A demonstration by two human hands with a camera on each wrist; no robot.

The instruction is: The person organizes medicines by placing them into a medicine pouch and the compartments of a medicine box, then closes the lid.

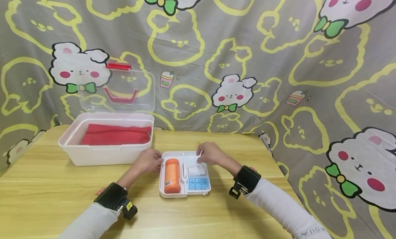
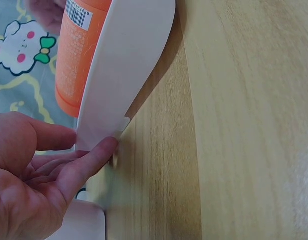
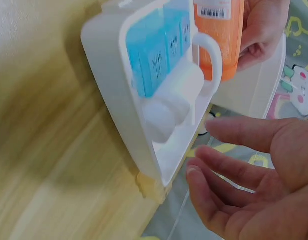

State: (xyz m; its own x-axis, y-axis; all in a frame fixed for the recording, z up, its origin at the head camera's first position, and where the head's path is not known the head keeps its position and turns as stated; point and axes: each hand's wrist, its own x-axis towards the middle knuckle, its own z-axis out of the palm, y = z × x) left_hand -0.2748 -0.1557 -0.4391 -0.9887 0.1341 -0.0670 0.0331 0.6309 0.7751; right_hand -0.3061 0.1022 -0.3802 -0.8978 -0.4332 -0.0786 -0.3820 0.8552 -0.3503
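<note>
A white divided tray (image 1: 185, 195) lies on the wooden table, with an orange bottle (image 1: 172, 175) in its left compartment. On the right side are a small white bottle (image 1: 195, 170) and a blue pill organizer (image 1: 198, 184) with printed lids. A white handle (image 3: 209, 60) rises along the divider. My left hand (image 1: 150, 160) pinches the tray's far left corner; in the left wrist view, one fingertip meets the rim and another presses low on the outer wall. Over the far right corner hovers my right hand (image 1: 211, 153), its fingers loosely bent and holding nothing.
Behind my left hand stands a white plastic box (image 1: 105, 154), its clear lid (image 1: 145, 91) raised on the far side. A red zippered pouch (image 1: 116, 134) lies inside. A small tan item (image 3: 151, 187) is by the tray's far right corner. A patterned curtain (image 1: 191, 125) hangs behind the table.
</note>
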